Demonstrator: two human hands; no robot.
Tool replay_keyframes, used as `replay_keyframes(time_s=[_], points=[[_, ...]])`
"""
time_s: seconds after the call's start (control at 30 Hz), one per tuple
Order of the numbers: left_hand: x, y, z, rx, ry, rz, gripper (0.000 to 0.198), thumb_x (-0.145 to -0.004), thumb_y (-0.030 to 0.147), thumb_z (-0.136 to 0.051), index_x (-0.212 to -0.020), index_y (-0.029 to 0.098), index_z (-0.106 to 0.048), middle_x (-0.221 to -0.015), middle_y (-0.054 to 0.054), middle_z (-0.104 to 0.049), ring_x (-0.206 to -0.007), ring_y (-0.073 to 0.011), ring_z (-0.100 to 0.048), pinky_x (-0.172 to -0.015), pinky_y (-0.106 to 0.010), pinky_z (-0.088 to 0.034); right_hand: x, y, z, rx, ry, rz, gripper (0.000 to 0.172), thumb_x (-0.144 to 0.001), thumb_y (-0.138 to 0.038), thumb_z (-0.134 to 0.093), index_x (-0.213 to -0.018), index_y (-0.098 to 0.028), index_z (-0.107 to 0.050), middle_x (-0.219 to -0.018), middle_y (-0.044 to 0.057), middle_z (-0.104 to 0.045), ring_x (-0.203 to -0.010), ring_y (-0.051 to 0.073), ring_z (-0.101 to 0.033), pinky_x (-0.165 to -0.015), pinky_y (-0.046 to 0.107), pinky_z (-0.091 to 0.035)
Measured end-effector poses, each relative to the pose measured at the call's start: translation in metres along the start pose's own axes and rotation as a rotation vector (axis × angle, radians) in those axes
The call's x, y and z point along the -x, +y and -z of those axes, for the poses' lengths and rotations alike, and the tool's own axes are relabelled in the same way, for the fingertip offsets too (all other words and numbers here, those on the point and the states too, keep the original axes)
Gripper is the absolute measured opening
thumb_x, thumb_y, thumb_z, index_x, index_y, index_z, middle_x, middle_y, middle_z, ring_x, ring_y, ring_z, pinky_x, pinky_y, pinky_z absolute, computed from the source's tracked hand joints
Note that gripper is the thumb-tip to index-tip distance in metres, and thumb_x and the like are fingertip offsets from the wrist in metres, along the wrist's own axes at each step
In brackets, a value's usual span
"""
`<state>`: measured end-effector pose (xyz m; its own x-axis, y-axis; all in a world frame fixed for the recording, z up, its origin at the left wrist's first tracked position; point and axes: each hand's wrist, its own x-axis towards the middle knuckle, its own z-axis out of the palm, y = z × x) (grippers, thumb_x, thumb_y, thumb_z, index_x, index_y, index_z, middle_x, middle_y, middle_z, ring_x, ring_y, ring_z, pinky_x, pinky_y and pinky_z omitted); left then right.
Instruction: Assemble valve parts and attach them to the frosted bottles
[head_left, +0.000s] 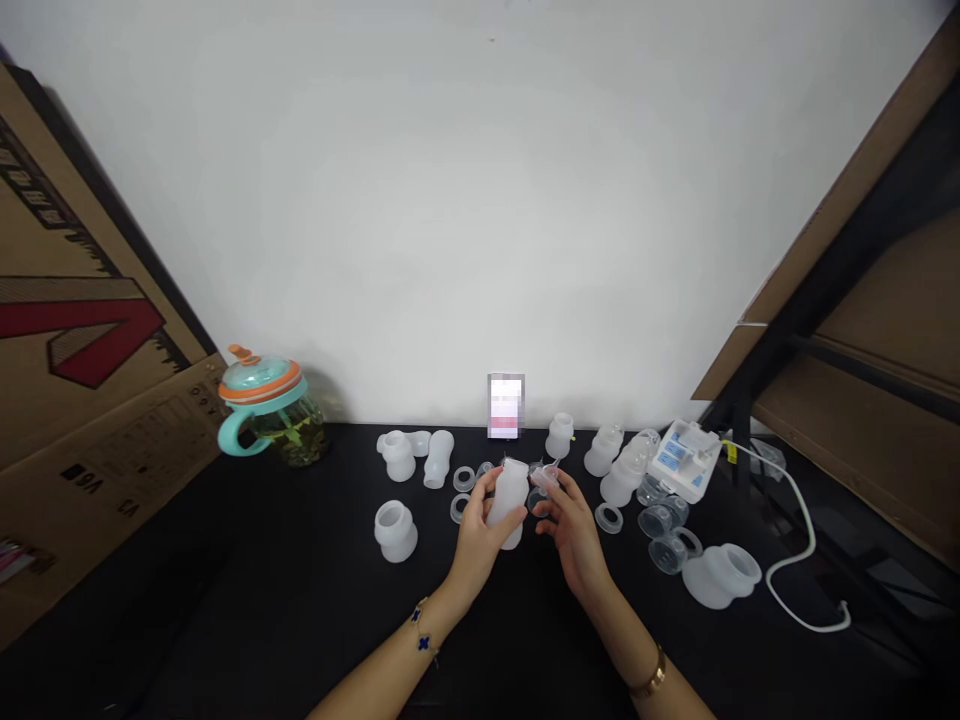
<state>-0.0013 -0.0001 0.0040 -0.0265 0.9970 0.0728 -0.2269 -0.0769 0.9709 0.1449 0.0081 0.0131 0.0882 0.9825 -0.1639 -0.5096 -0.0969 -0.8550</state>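
Note:
A frosted white baby bottle stands nearly upright in the grip of my left hand, its mouth at the top. Just to its right, my right hand pinches a small translucent bottle nipple between thumb and fingertips, apart from the bottle. Beyond my hands are some translucent collar rings, partly hidden by my fingers. One more ring lies right of my right hand. Bottles fitted with nipples stand further right, near a plain bottle.
Wide white bottle bodies are at the left. A lit phone leans against the wall. On the right are clear caps, a wide bottle and a white power strip with its cable. A teapot-like jug stands far left beside cardboard boxes.

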Motion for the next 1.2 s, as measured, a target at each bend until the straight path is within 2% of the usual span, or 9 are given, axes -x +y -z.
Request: replay_keyframes(time_s=[0.17,0.27,0.37,0.47,0.57,0.7,0.87,1.1,1.2], points=[[-0.002,0.004,0.000,-0.006,-0.010,0.011,0.055,-0.074,0.040,-0.080,-0.121,0.019,-0.062,-0.119,-0.009,-0.069,-0.106,-0.0266,-0.066,-0.092,-0.037,-0.051,-0.003,0.001,0.003,-0.027,-0.015,-0.022,0.041,-0.082,-0.052,-0.072,-0.113,-0.025,-0.066,-0.111,0.005,-0.074,-0.067,0.015,-0.065,-0.050,0.025,-0.051],[-0.001,0.008,-0.001,0.062,-0.122,0.063,0.048,-0.075,0.040,-0.079,-0.116,0.018,-0.066,-0.114,-0.009,-0.071,-0.108,-0.0270,-0.065,-0.095,-0.035,-0.049,-0.006,0.003,0.004,-0.057,0.014,-0.026,0.040,-0.082,-0.054,-0.071,-0.105,-0.022,-0.069,-0.103,0.005,-0.074,-0.065,0.016,-0.063,-0.049,0.026,-0.051],[0.003,0.011,-0.005,0.159,-0.212,0.196,0.049,-0.075,0.044,-0.079,-0.115,0.018,-0.066,-0.111,-0.008,-0.072,-0.096,-0.0250,-0.069,-0.083,-0.033,-0.054,-0.009,0.004,0.005,-0.074,0.038,-0.017,0.039,-0.080,-0.055,-0.072,-0.100,-0.021,-0.070,-0.096,0.005,-0.074,-0.065,0.016,-0.063,-0.047,0.027,-0.050],[0.006,0.011,-0.009,0.209,-0.204,0.295,0.053,-0.074,0.050,-0.079,-0.115,0.019,-0.065,-0.099,-0.006,-0.072,-0.080,-0.0218,-0.070,-0.067,-0.030,-0.055,-0.011,0.004,0.006,-0.077,0.054,-0.017,0.037,-0.081,-0.054,-0.072,-0.098,-0.022,-0.070,-0.095,0.004,-0.074,-0.064,0.016,-0.062,-0.045,0.026,-0.048],[0.007,0.011,-0.010,0.210,-0.188,0.309,0.056,-0.074,0.054,-0.077,-0.115,0.018,-0.064,-0.094,-0.005,-0.071,-0.073,-0.0204,-0.069,-0.060,-0.029,-0.056,-0.010,0.003,0.006,-0.062,0.045,0.010,0.032,-0.081,-0.049,-0.074,-0.098,-0.023,-0.070,-0.094,0.002,-0.073,-0.061,0.014,-0.060,-0.045,0.025,-0.047],[0.005,0.010,-0.009,0.197,-0.183,0.307,0.054,-0.074,0.056,-0.076,-0.111,0.018,-0.065,-0.091,-0.006,-0.072,-0.070,-0.0202,-0.069,-0.059,-0.029,-0.055,-0.008,0.003,0.005,-0.042,0.001,0.049,0.033,-0.077,-0.045,-0.079,-0.102,-0.025,-0.069,-0.097,0.000,-0.072,-0.060,0.011,-0.060,-0.046,0.024,-0.047],[0.003,0.008,-0.007,0.202,-0.192,0.321,0.056,-0.075,0.059,-0.073,-0.112,0.017,-0.064,-0.093,-0.007,-0.074,-0.069,-0.0207,-0.070,-0.058,-0.029,-0.054,-0.008,0.001,0.004,-0.041,0.023,0.057,0.035,-0.072,-0.042,-0.084,-0.100,-0.024,-0.070,-0.095,0.000,-0.071,-0.059,0.011,-0.059,-0.045,0.024,-0.045],[0.003,0.008,-0.006,0.243,-0.191,0.340,0.054,-0.077,0.058,-0.072,-0.112,0.017,-0.065,-0.094,-0.008,-0.074,-0.069,-0.0209,-0.071,-0.059,-0.030,-0.054,-0.005,-0.002,0.002,-0.040,0.025,0.057,0.031,-0.076,-0.042,-0.081,-0.098,-0.023,-0.070,-0.104,0.002,-0.072,-0.061,0.011,-0.059,-0.046,0.023,-0.045],[0.003,0.008,-0.006,0.251,-0.197,0.343,0.054,-0.077,0.060,-0.071,-0.109,0.017,-0.066,-0.094,-0.008,-0.075,-0.068,-0.0214,-0.071,-0.058,-0.030,-0.054,-0.004,-0.004,0.001,-0.032,0.030,0.053,0.032,-0.074,-0.044,-0.081,-0.096,-0.023,-0.071,-0.104,0.003,-0.072,-0.062,0.013,-0.060,-0.047,0.024,-0.045]])
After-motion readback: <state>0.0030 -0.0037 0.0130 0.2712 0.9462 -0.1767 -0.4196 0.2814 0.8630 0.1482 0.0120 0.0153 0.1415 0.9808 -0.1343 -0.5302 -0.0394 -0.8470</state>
